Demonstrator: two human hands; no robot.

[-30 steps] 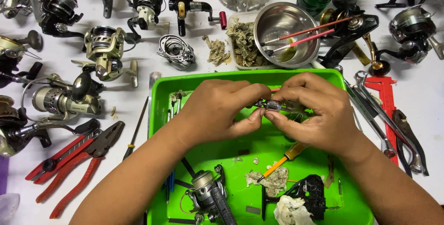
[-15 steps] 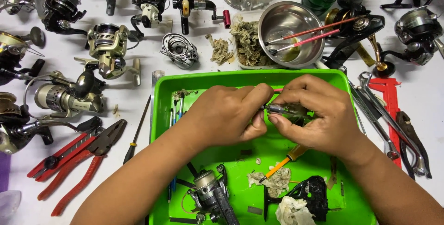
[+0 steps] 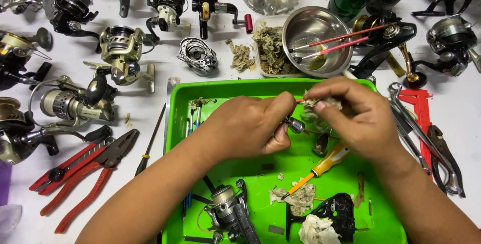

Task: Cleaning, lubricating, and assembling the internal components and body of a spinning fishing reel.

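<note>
Bright green plastic tray (image 3: 180, 103) sits mid-table, hemmed in: spinning reels at left, red-handled pliers (image 3: 87, 174) just beside its left rim, round steel bowl (image 3: 320, 33) touching the far edge, steel wrenches at right. Free room only above the tray centre. Both forearms come in from the bottom edge, wrists angled inward. Left hand (image 3: 245, 126) curled, thumb and fingers pinching a small metal reel part (image 3: 295, 124) over the tray. Right hand (image 3: 358, 116) arched above, fingertips pinching a grubby tissue wad (image 3: 320, 104) against the part. Yellow-handled screwdriver (image 3: 320, 166) lies in the tray below.
</note>
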